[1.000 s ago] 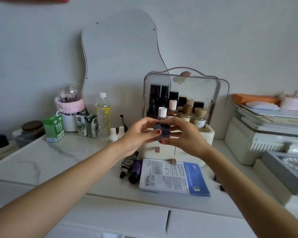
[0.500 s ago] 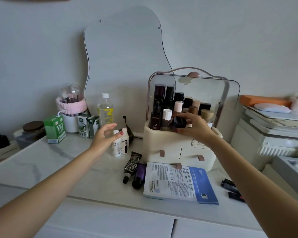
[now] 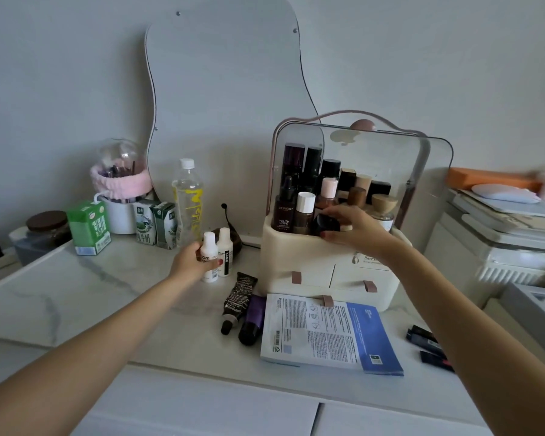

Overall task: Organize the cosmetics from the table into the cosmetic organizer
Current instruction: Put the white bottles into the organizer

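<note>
Now, in the head view, the right hand (image 3: 354,229) reaches into the top compartment of the cream cosmetic organizer (image 3: 312,256), its fingers closed around a small dark jar (image 3: 326,224) that sits at the front edge of the compartment, just beside a white-capped brown bottle (image 3: 304,212) and a dark dropper bottle (image 3: 284,212). Other bottles with wooden, pink and black caps stand behind them under the raised clear lid (image 3: 390,158). The left hand (image 3: 191,262) grasps one small white bottle (image 3: 209,258) standing on the marble table (image 3: 76,294); a second small white bottle (image 3: 225,254) stands touching it on the right. Lying on the table in front of the organizer are a black patterned tube (image 3: 238,302), a purple tube (image 3: 251,320) beside it, and a white-and-blue sheet pack (image 3: 328,335) that reaches the organizer's lower drawers. A few dark lipstick-like sticks (image 3: 427,346) lie to the right of the pack. At the back left stand a clear water bottle (image 3: 188,199), three green cartons and a brush holder with a pink band (image 3: 120,180), before a wavy mirror (image 3: 224,89) leaning on the wall.
</note>
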